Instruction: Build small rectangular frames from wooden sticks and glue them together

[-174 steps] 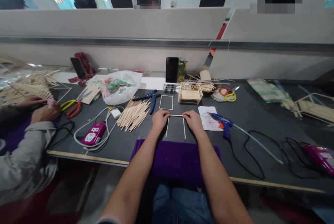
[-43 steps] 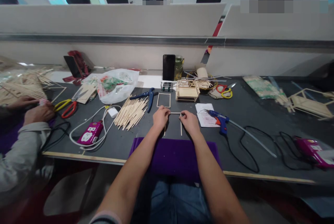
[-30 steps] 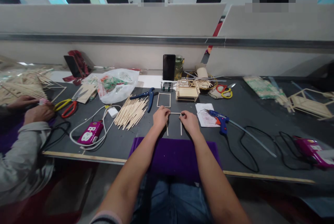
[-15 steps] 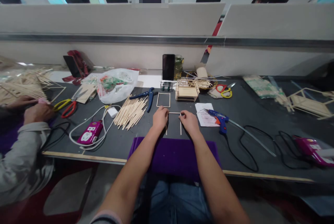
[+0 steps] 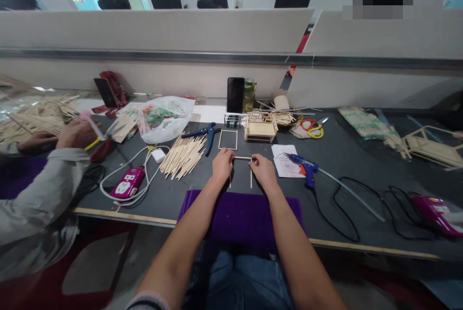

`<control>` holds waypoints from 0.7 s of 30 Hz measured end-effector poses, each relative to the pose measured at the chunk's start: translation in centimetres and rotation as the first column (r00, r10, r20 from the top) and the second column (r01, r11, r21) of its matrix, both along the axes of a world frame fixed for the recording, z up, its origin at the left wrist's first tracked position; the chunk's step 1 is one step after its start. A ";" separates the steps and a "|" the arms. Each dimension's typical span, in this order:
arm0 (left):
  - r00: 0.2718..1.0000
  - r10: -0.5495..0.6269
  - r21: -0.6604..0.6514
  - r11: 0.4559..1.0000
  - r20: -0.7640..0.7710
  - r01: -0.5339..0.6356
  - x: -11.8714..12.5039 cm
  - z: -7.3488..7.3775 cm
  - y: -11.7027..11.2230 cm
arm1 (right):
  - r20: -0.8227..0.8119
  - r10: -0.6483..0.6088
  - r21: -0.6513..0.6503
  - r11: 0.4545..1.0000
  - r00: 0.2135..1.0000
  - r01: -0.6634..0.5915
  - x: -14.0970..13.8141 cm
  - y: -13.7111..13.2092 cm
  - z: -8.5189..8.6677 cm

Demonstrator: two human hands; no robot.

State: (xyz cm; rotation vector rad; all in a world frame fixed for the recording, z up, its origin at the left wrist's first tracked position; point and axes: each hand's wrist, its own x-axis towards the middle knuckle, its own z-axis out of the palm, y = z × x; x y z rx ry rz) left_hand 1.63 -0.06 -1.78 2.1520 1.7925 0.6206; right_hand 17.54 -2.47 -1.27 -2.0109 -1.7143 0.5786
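My left hand (image 5: pixel 222 165) and my right hand (image 5: pixel 262 170) rest on the dark table (image 5: pixel 347 165), each pinching one top corner of a small three-sided frame of thin wooden sticks (image 5: pixel 243 158). Its cross stick runs between my fingertips and two legs point toward me. A finished rectangular stick frame (image 5: pixel 228 140) lies just beyond it. A pile of loose sticks (image 5: pixel 183 154) lies to the left of my left hand. A blue glue gun (image 5: pixel 303 168) lies to the right on a slip of paper (image 5: pixel 285 163).
Blue cutters (image 5: pixel 204 133), a small stick model (image 5: pixel 259 128), an upright phone (image 5: pixel 235 95), a plastic bag (image 5: pixel 162 117), a pink power strip (image 5: pixel 127 187) and scissors (image 5: pixel 313 128) surround the work. A purple cloth (image 5: pixel 238 216) covers the near edge. A co-worker's hands (image 5: pixel 74 132) work at the left.
My hands stay pinched on the stick frame, whose legs have drawn closer together since the earliest frame. The co-worker's hand at the left has lifted and moved right.
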 end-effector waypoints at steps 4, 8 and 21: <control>1.000 -0.005 0.004 1.000 0.020 0.005 -0.3 0.1 -0.2 | -0.009 0.003 0.001 1.000 1.000 -0.003 0.0 0.0 0.0; 1.000 -0.008 -0.008 1.000 -0.028 0.007 -0.2 0.0 -0.2 | -0.004 0.002 0.005 1.000 1.000 -0.002 0.0 -0.1 0.0; 0.998 0.009 -0.008 1.000 -0.057 -0.009 0.2 0.1 0.0 | -0.026 -0.031 -0.007 0.999 0.999 0.031 -0.1 0.1 -0.1</control>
